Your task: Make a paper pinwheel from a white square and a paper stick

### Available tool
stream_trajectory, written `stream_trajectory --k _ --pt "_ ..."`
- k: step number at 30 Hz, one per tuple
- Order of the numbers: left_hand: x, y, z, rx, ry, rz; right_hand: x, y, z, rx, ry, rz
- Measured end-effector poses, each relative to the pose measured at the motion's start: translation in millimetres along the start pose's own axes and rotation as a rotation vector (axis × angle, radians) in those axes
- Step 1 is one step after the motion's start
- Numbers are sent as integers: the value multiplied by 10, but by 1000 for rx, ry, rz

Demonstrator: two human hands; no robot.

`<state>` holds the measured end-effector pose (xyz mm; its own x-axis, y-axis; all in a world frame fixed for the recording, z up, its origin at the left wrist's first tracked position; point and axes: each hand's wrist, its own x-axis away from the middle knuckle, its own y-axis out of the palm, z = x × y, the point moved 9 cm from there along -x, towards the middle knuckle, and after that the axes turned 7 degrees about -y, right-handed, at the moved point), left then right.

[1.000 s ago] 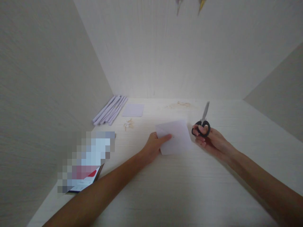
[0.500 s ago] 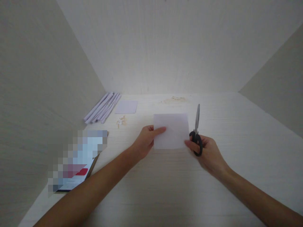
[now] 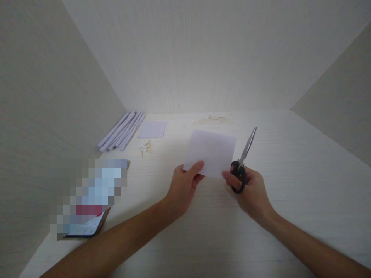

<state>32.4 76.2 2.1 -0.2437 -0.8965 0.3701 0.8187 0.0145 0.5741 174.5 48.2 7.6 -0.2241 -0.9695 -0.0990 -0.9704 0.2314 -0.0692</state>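
A white rectangular sheet of paper (image 3: 213,150) is held above the table, tilted a little clockwise. My left hand (image 3: 185,185) pinches its lower left corner, thumb on top and fingers underneath. Black-handled scissors (image 3: 245,154) hang on my right hand (image 3: 251,189), the thumb through one loop and the blades closed, pointing up and to the right. That thumb's tip also meets the paper's lower right corner. The other fingers of my right hand are partly hidden behind the handles.
Several rolled white paper tubes (image 3: 121,131) lie at the back left, beside another flat square of paper (image 3: 152,129). Small white and tan bits (image 3: 146,147) are piled near it; more tan scraps (image 3: 217,119) lie near the back wall. A partly blurred tablet (image 3: 95,227) stands at left.
The paper has turned clockwise. My left hand has shifted from its left edge to the lower left corner. The scissors have tipped to the right in my right hand.
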Motion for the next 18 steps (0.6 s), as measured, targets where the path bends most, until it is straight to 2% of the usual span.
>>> stream_trajectory --k 4,7,12,18 --pt "-9 -110 89 -297 96 108 37 65 12 -4 16 -74" --pt "-21 -170 321 -430 203 199 109 133 24 -126 93 -150" --pt "-12 -135 765 -398 397 227 285 315 -32 -232 174 -379" --pt "2 -143 932 -391 467 229 344 417 -10 -119 130 -487"
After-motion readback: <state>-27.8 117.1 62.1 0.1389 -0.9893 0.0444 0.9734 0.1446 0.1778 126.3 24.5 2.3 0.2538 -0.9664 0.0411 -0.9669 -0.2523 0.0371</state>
